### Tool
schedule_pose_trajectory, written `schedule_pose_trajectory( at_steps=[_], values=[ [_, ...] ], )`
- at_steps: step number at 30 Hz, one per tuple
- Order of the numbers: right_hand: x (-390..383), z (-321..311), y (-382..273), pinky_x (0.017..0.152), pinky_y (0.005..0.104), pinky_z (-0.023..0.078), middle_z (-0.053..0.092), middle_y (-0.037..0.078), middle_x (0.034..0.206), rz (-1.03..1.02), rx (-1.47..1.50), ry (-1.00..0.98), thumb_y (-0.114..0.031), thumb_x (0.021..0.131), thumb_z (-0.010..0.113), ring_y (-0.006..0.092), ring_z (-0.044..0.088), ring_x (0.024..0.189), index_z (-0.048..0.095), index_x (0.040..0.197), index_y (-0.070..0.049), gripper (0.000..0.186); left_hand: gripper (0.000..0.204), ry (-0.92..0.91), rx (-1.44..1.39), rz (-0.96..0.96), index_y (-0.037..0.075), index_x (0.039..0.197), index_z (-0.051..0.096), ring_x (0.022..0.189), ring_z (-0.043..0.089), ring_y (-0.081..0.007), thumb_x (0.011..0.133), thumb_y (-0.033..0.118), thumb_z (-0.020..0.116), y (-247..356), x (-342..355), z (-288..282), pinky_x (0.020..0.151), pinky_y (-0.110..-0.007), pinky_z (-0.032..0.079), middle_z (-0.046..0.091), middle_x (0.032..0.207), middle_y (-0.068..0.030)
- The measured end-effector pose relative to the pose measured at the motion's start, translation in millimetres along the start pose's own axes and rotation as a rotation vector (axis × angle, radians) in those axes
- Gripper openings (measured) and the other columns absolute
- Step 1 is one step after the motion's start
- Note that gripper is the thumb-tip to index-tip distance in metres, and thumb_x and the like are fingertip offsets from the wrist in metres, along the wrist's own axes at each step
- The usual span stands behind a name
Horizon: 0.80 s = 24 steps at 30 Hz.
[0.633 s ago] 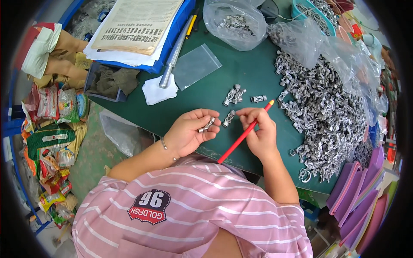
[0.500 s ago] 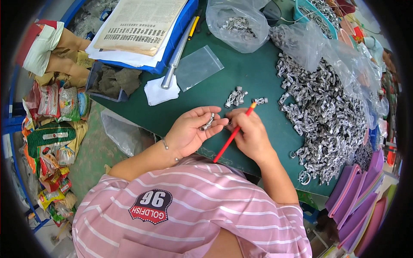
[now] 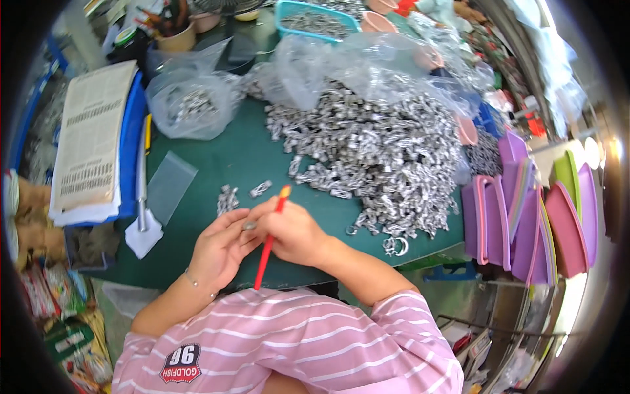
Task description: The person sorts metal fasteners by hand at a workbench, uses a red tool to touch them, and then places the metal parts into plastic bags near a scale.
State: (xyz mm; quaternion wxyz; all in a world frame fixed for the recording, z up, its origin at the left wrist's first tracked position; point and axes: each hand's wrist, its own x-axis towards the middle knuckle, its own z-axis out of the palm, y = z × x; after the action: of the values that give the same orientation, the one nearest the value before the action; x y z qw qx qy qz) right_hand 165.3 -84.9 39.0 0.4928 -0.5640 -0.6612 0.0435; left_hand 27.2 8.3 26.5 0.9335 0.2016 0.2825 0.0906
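My left hand (image 3: 224, 247) is half curled over the table's near edge. A small grey metal piece (image 3: 249, 225) sits at its fingertips, partly hidden by the fingers. My right hand (image 3: 293, 231) is closed around a slim red stick with an orange-yellow tip (image 3: 264, 261), and its fingertips meet the metal piece too. Just beyond my left hand lies a small cluster of openwork silvery metal pieces (image 3: 227, 199), with a single similar piece (image 3: 260, 188) to its right.
A large heap of silvery metal pieces (image 3: 374, 151) covers the right of the green table (image 3: 216, 154). Plastic bags, a turquoise basket (image 3: 283, 14) and a paper-filled blue tray (image 3: 136, 144) stand around it. Purple bins (image 3: 482, 217) are at the right.
The view has swung right, so the table things appear further left. My hands have come together; the metal piece from my left fingers now lies between both hands' fingertips.
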Motion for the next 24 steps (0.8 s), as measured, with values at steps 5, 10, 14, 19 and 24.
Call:
schedule_pose_trajectory(
  at_steps=[5,10,14,19,24],
  values=[
    [13,-144,40,0.061,0.0308,0.045,0.054,0.009,0.074,0.04,-0.221,0.676,0.009,0.071,0.057,0.018,0.053,0.066,0.042,0.069,-0.005,0.021,0.014,0.011,0.123,0.065,0.004,0.099,0.05,0.073,0.058,-0.0161,0.086,0.006,0.045,6,-7,-21,0.065,-0.028,0.048,0.058,0.085,-0.0083],
    [-3,-327,95,0.059,0.0233,0.05,0.056,0.008,0.078,0.356,-0.311,1.02,-0.003,0.078,0.061,0.0125,0.056,0.068,0.044,0.081,-0.002,0.018,0.01,0.11,0.126,0.055,0.003,0.094,0.051,0.062,0.053,-0.013,0.085,0.005,0.046,-1,-5,-17,0.055,-0.024,0.045,0.056,0.076,-0.0067],
    [-11,-353,113,0.061,0.0273,0.052,0.057,0.012,0.081,0.463,-0.2,1.119,-0.007,0.082,0.057,0.0186,0.062,0.069,0.043,0.087,0.0,0.017,0.009,0.11,0.269,0.177,0.004,0.092,0.051,0.061,0.052,-0.0107,0.083,0.005,0.05,1,-13,-28,0.053,-0.023,0.043,0.055,0.074,-0.0055],
    [5,-225,67,0.064,0.0296,0.05,0.06,0.017,0.091,0.361,0.061,0.766,-0.016,0.088,0.052,0.0214,0.061,0.074,0.044,0.087,-0.003,0.015,0.028,0.314,1.195,0.483,0.005,0.089,0.053,0.065,0.045,-0.0082,0.068,0.007,0.072,-5,-14,-44,0.058,-0.021,0.039,0.048,0.075,0.0016],
    [-2,-80,-5,0.061,0.0292,0.05,0.06,0.017,0.083,0.525,0.41,0.32,-0.003,0.082,0.055,0.0169,0.058,0.065,0.044,0.08,-0.002,0.011,0.035,0.19,1.782,0.677,0.004,0.085,0.051,0.068,0.053,-0.0247,0.064,0.021,0.074,-3,-13,-35,0.059,-0.033,0.044,0.048,0.08,-0.0091]
  ],
)
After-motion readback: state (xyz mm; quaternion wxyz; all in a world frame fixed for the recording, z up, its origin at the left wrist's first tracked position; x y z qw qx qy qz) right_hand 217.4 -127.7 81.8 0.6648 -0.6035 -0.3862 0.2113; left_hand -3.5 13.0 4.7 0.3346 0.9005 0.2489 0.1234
